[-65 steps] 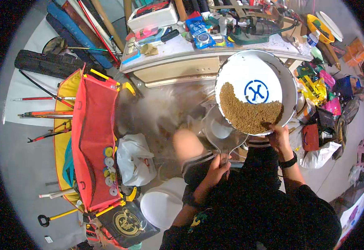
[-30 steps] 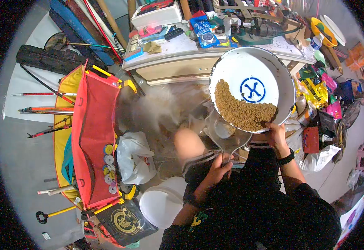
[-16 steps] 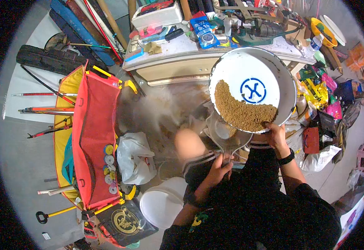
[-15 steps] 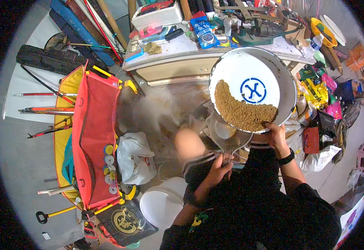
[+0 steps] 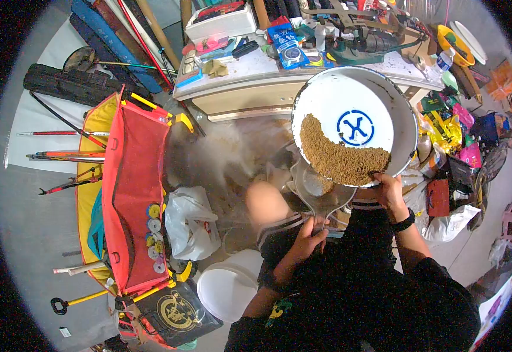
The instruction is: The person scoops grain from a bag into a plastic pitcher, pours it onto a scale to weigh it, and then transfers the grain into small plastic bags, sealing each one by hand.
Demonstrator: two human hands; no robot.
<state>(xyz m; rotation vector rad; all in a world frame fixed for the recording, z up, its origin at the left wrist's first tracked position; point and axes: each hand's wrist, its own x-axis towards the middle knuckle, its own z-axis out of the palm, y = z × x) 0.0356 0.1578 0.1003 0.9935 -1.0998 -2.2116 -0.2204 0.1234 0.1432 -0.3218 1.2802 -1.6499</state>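
My right hand grips the lower rim of a large white enamel basin, which is tilted towards me. Brown granules lie in a curved band along the basin's lower left side, over a white bottom with a blue round mark. Below the rim, my left hand is closed on the handle of a round sieve. The sieve sits partly under the basin, with a few granules showing in it; its far part is hidden.
A cluttered workbench stands ahead. To the left are a red fabric rack, a white plastic bag and a white bucket. Colourful packages and bags lie on the right.
The basin has shifted very slightly to the left. Both hands keep the same hold, and the granules look almost unchanged.
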